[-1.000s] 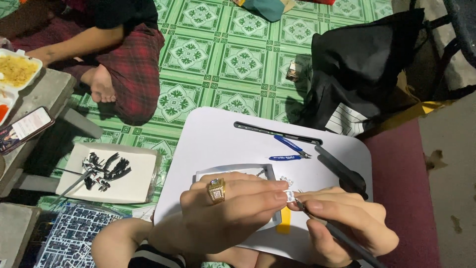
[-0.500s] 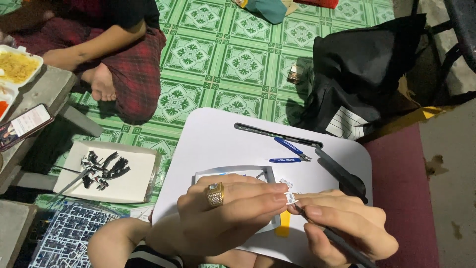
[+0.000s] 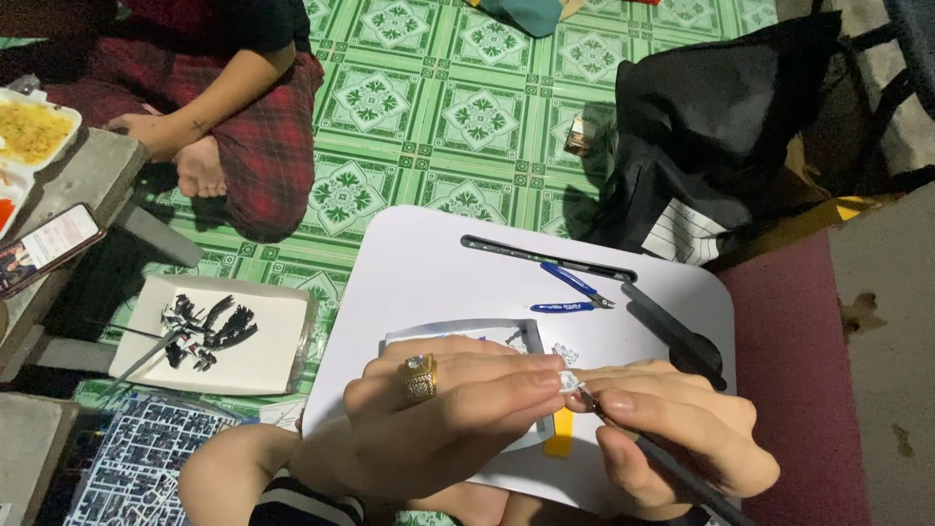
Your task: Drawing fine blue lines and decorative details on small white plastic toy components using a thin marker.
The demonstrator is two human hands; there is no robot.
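My left hand [image 3: 458,414], with a gold ring on one finger, pinches a tiny white plastic part [image 3: 568,381] between its fingertips above a white lap table [image 3: 429,282]. My right hand [image 3: 672,433] grips a thin dark tool [image 3: 662,458] like a pen, and its tip touches the small part. Under my hands lies a flat grey tray [image 3: 458,334] and a yellow strip [image 3: 560,435]. A pair of blue-handled nippers [image 3: 573,293] rests on the table just beyond my hands.
A long black tool [image 3: 545,257] and a black handle [image 3: 672,331] lie on the table's far side. A white box lid with black parts [image 3: 214,331] and a grey parts frame [image 3: 136,468] sit at left. Another person [image 3: 224,117] sits on the green patterned mat; a black bag [image 3: 721,117] lies behind the table.
My hands stay together on the small part, with almost no shift. The other person's arm has moved a little across their leg.
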